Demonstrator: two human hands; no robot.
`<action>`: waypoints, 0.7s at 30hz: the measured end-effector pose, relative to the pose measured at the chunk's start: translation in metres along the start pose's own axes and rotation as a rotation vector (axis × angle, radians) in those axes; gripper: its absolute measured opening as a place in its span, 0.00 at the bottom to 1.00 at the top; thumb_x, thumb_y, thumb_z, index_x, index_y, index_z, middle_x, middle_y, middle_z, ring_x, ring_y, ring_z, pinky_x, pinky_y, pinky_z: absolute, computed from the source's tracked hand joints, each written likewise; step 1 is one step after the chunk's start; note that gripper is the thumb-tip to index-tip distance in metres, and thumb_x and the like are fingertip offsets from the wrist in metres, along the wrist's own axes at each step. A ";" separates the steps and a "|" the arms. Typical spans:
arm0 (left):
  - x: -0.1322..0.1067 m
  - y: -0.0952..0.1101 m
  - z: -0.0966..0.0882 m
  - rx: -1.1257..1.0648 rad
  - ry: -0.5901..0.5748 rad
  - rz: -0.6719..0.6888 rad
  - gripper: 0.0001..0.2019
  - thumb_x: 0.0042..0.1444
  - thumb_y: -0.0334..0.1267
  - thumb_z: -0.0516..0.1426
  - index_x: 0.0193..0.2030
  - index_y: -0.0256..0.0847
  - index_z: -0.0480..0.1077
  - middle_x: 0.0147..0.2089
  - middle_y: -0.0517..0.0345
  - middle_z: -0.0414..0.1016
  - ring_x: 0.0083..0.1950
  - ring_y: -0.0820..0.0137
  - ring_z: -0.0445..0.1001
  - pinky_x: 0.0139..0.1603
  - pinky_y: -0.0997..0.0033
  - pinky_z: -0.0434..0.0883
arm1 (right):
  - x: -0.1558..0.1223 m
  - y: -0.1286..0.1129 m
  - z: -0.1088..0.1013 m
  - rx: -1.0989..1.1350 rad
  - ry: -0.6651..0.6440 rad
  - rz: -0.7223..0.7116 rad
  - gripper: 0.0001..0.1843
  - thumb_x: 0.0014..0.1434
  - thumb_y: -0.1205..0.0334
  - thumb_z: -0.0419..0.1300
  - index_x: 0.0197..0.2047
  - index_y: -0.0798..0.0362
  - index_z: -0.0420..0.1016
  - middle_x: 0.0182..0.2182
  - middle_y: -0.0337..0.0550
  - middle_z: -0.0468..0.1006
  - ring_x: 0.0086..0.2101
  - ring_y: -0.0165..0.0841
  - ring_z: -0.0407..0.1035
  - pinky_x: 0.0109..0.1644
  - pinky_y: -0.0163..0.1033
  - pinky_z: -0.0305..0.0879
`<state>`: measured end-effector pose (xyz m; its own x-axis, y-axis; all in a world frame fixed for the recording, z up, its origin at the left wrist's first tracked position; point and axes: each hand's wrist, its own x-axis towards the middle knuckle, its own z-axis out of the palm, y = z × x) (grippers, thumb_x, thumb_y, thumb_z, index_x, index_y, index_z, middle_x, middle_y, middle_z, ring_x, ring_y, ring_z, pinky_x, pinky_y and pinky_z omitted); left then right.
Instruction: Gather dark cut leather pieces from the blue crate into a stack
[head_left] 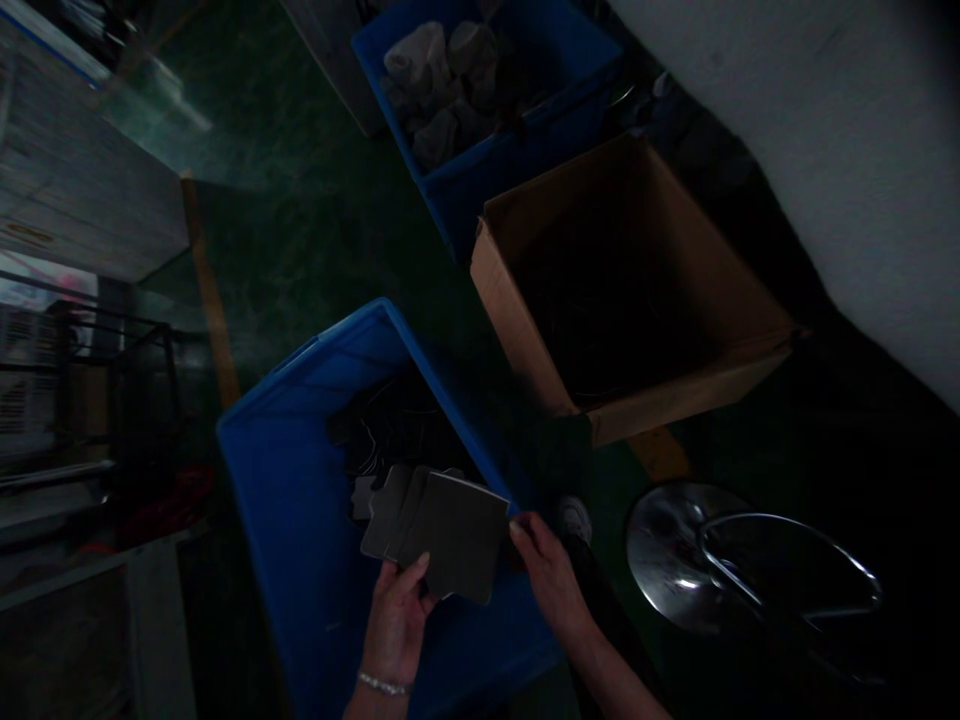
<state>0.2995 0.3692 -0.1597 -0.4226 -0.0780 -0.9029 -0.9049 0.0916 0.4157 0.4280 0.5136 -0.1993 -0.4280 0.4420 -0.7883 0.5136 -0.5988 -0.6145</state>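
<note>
A dark green floor [300, 230] spreads under everything, crossed by a worn yellow line [206, 275] at the left. On it stands the nearer blue bin [277, 520], its open top below the person's two hands. To its upper right sits an open cardboard box [521, 325], its inside too dark to read. Just beyond that box is a second blue bin [517, 160] with a heap of pale, crumpled bundles [442, 85] in it. Right of the hands, below the box, a shiny round metal base [656, 560] carries a bent tube [787, 520]. Inside the nearer bin, dark pieces [405, 420] lie heaped toward the far end. Over them, a fanned stack of flat grey sheets [457, 530] is held within the bin's outline, overlapping, with the broadest on top. The left hand [397, 615] pinches the stack at its near edge, thumb on the upper face and fingers curled below. The right hand [551, 575] is at the stack's right side, thumb and forefinger drawn near each other; whether they grip a sheet, I cannot tell. A pale shoe [575, 520] shows just past the right hand, and a beaded bracelet [384, 685] rings the left wrist.
</note>
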 end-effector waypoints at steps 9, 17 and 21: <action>0.061 -0.018 -0.037 0.032 0.107 -0.107 0.12 0.55 0.28 0.59 0.46 0.40 0.66 0.41 0.49 0.79 0.43 0.63 0.80 0.44 0.63 0.77 | 0.114 -0.092 -0.141 -1.415 0.243 -0.500 0.29 0.61 0.61 0.59 0.62 0.62 0.60 0.59 0.61 0.63 0.61 0.49 0.52 0.67 0.57 0.40; 0.034 -0.035 0.034 0.219 -0.126 -0.055 0.25 0.37 0.42 0.71 0.42 0.35 0.71 0.40 0.46 0.80 0.41 0.59 0.79 0.42 0.65 0.77 | 0.173 -0.082 -0.156 -1.714 0.005 -0.422 0.08 0.63 0.66 0.58 0.45 0.58 0.73 0.46 0.47 0.74 0.50 0.39 0.67 0.59 0.52 0.59; 0.026 -0.025 0.099 0.315 -0.251 0.170 0.26 0.40 0.52 0.68 0.41 0.36 0.70 0.35 0.49 0.78 0.35 0.62 0.78 0.37 0.65 0.77 | 0.157 -0.062 -0.151 -1.719 -0.066 -0.458 0.06 0.64 0.70 0.57 0.42 0.58 0.75 0.42 0.46 0.77 0.48 0.37 0.69 0.59 0.51 0.59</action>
<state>0.3158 0.4636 -0.2047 -0.5038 0.2044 -0.8393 -0.7474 0.3841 0.5421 0.4416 0.7208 -0.2896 -0.7501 0.3059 -0.5863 0.4616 0.8771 -0.1329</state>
